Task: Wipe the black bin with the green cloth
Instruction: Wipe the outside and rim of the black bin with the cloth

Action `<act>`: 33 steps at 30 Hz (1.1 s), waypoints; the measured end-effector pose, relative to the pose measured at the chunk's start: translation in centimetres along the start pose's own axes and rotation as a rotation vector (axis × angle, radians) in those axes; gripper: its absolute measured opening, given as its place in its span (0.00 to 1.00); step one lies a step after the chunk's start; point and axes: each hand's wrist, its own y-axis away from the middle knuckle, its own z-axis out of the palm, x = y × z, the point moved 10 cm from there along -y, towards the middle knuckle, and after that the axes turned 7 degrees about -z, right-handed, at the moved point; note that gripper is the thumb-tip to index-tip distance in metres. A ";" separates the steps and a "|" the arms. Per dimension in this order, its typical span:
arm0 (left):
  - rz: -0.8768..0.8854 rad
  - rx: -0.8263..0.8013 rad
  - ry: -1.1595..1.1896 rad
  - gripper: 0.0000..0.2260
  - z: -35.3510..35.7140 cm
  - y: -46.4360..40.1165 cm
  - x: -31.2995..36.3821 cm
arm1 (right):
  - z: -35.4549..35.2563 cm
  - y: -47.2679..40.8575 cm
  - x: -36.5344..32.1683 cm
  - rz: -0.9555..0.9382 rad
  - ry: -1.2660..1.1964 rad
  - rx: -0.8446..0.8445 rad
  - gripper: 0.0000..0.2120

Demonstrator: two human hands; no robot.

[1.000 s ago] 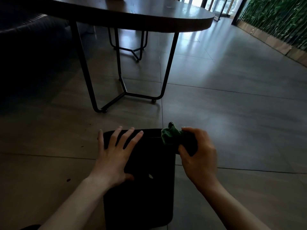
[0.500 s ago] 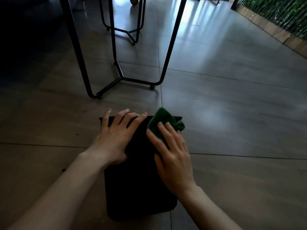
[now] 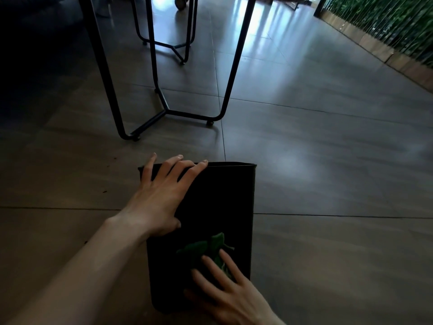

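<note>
The black bin (image 3: 225,195) lies on its side on the tiled floor, long axis pointing away from me. My left hand (image 3: 161,195) rests flat on its far left part, fingers spread and reaching the far edge. My right hand (image 3: 225,289) presses the crumpled green cloth (image 3: 206,250) against the bin's near part, fingers spread over the cloth. Part of the cloth sticks out beyond my fingertips.
A table's black metal legs (image 3: 164,106) stand on the floor just beyond the bin. A second metal frame (image 3: 168,43) is farther back. A green plant wall with a wooden base (image 3: 384,38) runs along the right. The far left is in deep shadow.
My right hand has slid the green cloth from the bin's far edge down towards me along its surface. My left hand stays on the far left part.
</note>
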 end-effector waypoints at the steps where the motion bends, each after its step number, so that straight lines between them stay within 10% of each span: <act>1: 0.001 -0.002 -0.002 0.63 0.0 0.1 0.0 | -0.1 0.2 0.1 -0.024 -0.011 -0.003 0.20; 6: 0.008 -0.009 -0.009 0.60 -0.3 0.4 0.2 | -3.3 -1.2 6.0 0.031 -0.088 0.101 0.13; 13: -0.010 -0.018 0.012 0.57 -0.4 0.3 0.1 | -6.8 -3.4 19.6 0.698 -0.232 0.238 0.23; 25: -0.008 -0.008 0.013 0.60 0.1 -0.4 -0.1 | -0.4 1.5 0.3 -0.098 -0.097 -0.054 0.15; 33: -0.014 -0.008 0.016 0.57 0.0 -0.6 -0.2 | -5.5 -2.6 17.8 0.645 -0.331 0.203 0.28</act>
